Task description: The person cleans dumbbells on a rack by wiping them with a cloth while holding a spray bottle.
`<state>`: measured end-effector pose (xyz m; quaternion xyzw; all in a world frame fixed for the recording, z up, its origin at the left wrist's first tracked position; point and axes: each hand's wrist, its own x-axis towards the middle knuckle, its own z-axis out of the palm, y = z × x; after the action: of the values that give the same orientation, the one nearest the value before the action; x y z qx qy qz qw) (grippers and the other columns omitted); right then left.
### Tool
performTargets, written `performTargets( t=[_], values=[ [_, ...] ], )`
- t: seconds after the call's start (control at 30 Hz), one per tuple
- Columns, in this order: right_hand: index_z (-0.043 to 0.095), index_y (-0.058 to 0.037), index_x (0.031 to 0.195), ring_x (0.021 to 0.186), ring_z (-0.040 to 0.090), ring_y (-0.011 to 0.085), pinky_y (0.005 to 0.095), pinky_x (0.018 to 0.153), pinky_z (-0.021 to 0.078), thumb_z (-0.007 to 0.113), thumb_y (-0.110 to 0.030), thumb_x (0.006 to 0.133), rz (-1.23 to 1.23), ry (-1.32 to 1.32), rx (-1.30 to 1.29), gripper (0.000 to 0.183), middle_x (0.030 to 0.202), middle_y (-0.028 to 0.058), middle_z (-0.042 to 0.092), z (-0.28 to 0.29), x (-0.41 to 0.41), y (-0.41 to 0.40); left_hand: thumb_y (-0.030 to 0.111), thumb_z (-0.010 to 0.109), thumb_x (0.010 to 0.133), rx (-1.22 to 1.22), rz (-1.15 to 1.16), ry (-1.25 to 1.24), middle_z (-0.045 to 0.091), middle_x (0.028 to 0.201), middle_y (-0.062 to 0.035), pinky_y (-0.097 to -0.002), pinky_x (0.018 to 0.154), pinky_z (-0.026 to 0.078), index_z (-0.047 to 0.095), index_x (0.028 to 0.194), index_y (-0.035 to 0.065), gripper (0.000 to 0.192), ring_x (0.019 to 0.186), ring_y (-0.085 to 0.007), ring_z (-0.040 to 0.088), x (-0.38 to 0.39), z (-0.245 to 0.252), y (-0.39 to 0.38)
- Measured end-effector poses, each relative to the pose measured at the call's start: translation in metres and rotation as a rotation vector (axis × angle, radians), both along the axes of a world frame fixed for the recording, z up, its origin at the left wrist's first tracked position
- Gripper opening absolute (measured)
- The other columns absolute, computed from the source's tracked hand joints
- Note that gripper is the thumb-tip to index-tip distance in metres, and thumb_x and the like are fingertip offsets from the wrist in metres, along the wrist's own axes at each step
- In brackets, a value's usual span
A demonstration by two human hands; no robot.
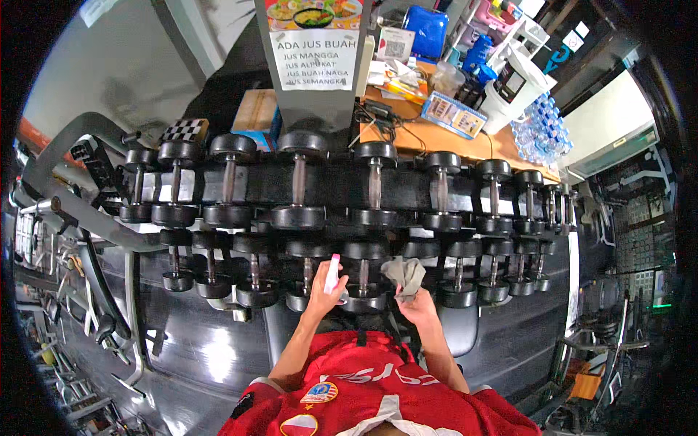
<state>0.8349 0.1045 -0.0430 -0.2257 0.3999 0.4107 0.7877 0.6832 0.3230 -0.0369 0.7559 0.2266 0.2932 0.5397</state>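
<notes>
My left hand [325, 289] grips a white spray bottle [332, 277] with a pink nozzle, held over the lower row of black dumbbells. To its right, a crumpled grey cloth [404, 275] hangs from my right hand [417, 306]. Between the two hands lies a lower-row dumbbell [364, 275] with a metal handle. Another dumbbell [308, 272] sits just left of the bottle, partly covered by my left hand. Behind the cloth, a further dumbbell [422, 248] is largely hidden. Above them runs the upper row, including a large dumbbell [299, 180].
A wooden desk [401, 131] behind the rack carries cables, a desk calendar [453, 114], white buckets [507, 92] and packed water bottles [540, 131]. A grey pillar [319, 103] bears a printed sign. Exercise machines [92, 261] stand at left. A padded bench [450, 327] lies near my body.
</notes>
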Motion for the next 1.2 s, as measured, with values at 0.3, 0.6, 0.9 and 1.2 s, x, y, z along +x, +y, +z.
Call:
performTargets(
  t=[0.3, 0.6, 0.9, 1.2],
  values=[
    [0.057, -0.0034, 0.109, 0.098, 0.058, 0.0246, 0.0372, 0.087, 0.0495, 0.042, -0.015, 0.095, 0.124, -0.083, -0.003, 0.024, 0.109, 0.0096, 0.062, 0.0, -0.019, -0.006, 0.004, 0.065, 0.08, -0.319, -0.154, 0.149, 0.053, 0.08, -0.0032, -0.0283, 0.06, 0.046, 0.052, 0.104, 0.0055, 0.027, 0.065, -0.0136, 0.054, -0.004, -0.044, -0.028],
    [0.053, -0.0061, 0.116, 0.101, 0.056, 0.0239, 0.0386, 0.086, 0.0499, 0.04, -0.017, 0.097, 0.149, -0.115, -0.043, 0.026, 0.115, 0.0074, 0.059, -0.003, -0.004, -0.047, 0.027, 0.066, 0.081, -0.157, -0.012, 0.424, 0.065, 0.087, -0.0178, -0.0436, 0.072, 0.05, 0.054, 0.101, 0.0061, 0.031, 0.085, -0.0358, 0.064, 0.019, -0.034, -0.058],
    [0.048, -0.007, 0.124, 0.106, 0.055, 0.0199, 0.0368, 0.088, 0.0472, 0.038, -0.022, 0.098, 0.264, -0.381, -0.179, 0.031, 0.12, 0.005, 0.057, -0.012, 0.001, -0.088, 0.029, 0.064, 0.081, -0.164, 0.168, 0.524, 0.065, 0.082, -0.0214, -0.0483, 0.07, 0.049, 0.058, 0.091, 0.0055, 0.027, 0.084, -0.0432, 0.061, 0.041, -0.049, -0.085],
    [0.049, 0.0028, 0.125, 0.104, 0.054, 0.0167, 0.0286, 0.092, 0.0389, 0.049, -0.022, 0.096, 0.608, -1.12, -0.693, 0.038, 0.117, 0.0091, 0.059, -0.08, 0.047, -0.055, 0.017, 0.063, 0.086, -0.146, 0.227, 0.371, 0.057, 0.066, -0.0029, -0.028, 0.046, 0.047, 0.057, 0.09, 0.0035, 0.015, 0.049, -0.0093, 0.054, 0.05, -0.089, -0.101]
  ],
)
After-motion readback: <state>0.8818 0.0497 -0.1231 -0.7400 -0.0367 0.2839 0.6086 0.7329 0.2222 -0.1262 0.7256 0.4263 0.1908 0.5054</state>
